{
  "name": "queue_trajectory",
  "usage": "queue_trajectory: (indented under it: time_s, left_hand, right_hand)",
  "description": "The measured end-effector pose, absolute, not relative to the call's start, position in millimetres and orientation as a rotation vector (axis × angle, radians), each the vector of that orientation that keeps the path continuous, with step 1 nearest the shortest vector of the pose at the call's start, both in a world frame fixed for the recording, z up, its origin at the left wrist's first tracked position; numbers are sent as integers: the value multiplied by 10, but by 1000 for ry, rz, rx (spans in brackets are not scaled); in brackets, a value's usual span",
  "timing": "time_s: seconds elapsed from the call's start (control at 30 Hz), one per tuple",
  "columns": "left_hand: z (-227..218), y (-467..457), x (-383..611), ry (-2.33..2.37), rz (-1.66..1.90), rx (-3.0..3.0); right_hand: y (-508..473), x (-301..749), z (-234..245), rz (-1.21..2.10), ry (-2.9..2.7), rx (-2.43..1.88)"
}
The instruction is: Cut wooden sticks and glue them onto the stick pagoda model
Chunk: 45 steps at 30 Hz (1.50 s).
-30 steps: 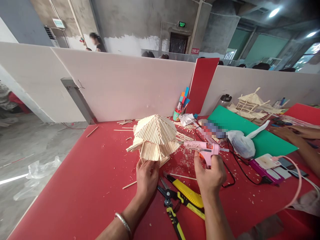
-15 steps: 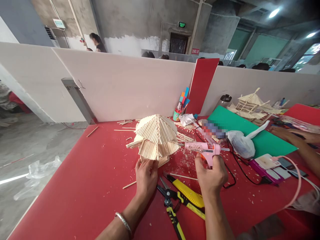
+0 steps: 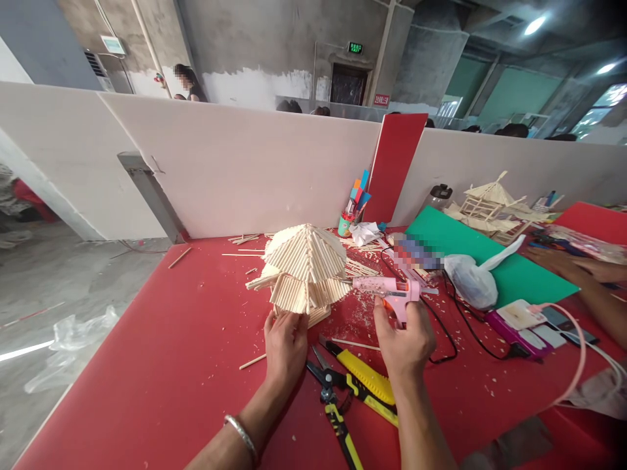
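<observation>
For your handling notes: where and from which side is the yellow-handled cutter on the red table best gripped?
Grip the cutter by its two yellow handles, coming from the near edge: they point toward the person, while the dark blades point away, between the left hand and right hand.

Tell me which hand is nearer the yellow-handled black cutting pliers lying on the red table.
Left. The left hand sits just beside the pliers' jaws, holding the stick house; the right hand is farther right, gripping the pink glue gun.

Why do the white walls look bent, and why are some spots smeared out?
Head view: a wide lens bows the white partition and stretches the edges; ceiling lights glare at top right; a patch on the table behind the pink glue gun is deliberately pixelated; the stick model is sharp.
</observation>
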<state>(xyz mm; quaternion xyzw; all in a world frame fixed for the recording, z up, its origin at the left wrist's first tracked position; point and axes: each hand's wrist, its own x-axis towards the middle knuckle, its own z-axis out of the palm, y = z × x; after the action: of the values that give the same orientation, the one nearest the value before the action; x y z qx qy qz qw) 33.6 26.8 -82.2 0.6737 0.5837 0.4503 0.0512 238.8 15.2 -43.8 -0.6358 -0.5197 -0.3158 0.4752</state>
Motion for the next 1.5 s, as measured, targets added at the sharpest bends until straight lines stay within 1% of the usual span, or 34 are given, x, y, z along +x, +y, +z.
queue_trajectory:
  time_s: [0.4,1.1,1.5]
  left_hand:
    - [-844,279,333,1784,1360,2042]
    - [-820,283,332,1765,1391,2077]
    - [-856,283,350,1796,1367,2085]
  right_hand:
    - [131,2434,-434,-788,-1172,-1613]
    - [161,2423,-486,-703,-1194,-1608]
    - [149,2379,-447,-725,-1259,-1582]
